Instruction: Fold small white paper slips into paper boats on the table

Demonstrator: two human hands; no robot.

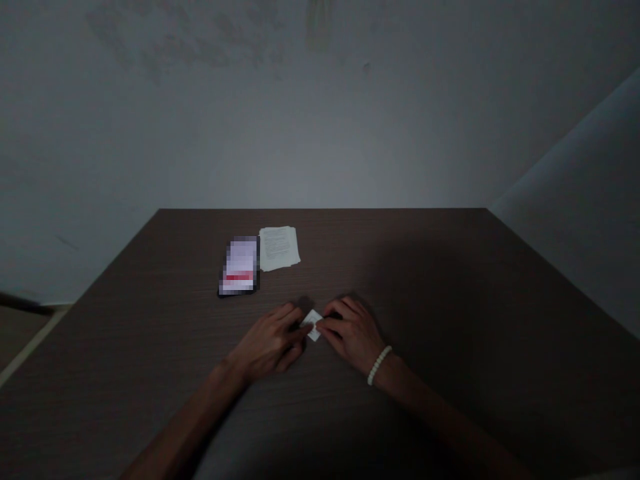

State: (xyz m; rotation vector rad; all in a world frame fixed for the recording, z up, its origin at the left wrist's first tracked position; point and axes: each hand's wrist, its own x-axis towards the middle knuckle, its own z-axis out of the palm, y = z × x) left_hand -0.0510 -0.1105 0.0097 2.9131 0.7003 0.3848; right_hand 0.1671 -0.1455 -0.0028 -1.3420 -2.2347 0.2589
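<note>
Both forearms (200,410) angle inward — left hand (273,341) and right hand (354,333) nearly meeting, fingers (331,325) bent.

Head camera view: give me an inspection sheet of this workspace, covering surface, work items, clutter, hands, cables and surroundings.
Surface: dark brown tabletop, dimly lit, shadowed toward the right.
Work items: small white piece of paper, lying between the hands with a corner pointing away from the person; its markings are too small to read.
Clutter: phone-like device, its screen pixelated; stack of printed sheets just right of it, edges uneven.
Left hand: index finger on the paper.
Right hand: fingertips at the paper's right side; pale beaded bracelet on the wrist.
Cables: nothing seen.
Surroundings: pale wall behind the table, with discoloured patches high up.
</note>
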